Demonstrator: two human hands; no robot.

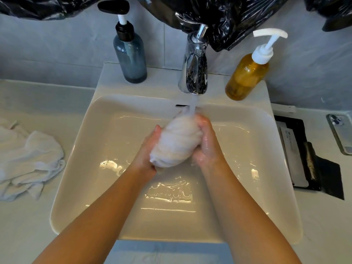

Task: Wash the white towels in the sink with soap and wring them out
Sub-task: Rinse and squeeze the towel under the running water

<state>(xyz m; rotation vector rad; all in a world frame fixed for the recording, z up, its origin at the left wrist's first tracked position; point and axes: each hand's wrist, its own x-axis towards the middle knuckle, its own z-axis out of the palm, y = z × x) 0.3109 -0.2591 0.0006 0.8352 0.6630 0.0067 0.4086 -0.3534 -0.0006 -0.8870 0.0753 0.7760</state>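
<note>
Both hands were closed tightly on one wet, bunched white towel [179, 141], which was held clear of the basin floor at the centre of the frame. The left hand [147, 149] gripped the bundle's lower left side, with one digit tip showing at the bundle's upper left edge. The right hand [206, 141] gripped the right side, its fingers curled over the upper end. No gap showed between either palm and the cloth. Both hands looked wet.

The towel sat directly under the spout of the chrome single-lever faucet [194, 69], at upper centre. A thin stream of water [192, 105] ran from the spout onto the towel's upper end. Below it, the white rectangular ceramic sink [95, 130] held a shallow film of water with bubbles near the lower centre.

On the sink's back ledge, a blue-grey translucent pump bottle with a black head [130, 54] stood left of the faucet. An amber pump bottle with a white head [245, 77] stood right of it.

A loose heap of white towels [28, 159] lay on the pale countertop [28, 225] at the left edge of the frame, well apart from the hands. At the right edge lay a black tray of flat packets [297, 149] and a smartphone [341, 134], face down. Crumpled black plastic sheeting [228, 20] hung along the top of the frame.
</note>
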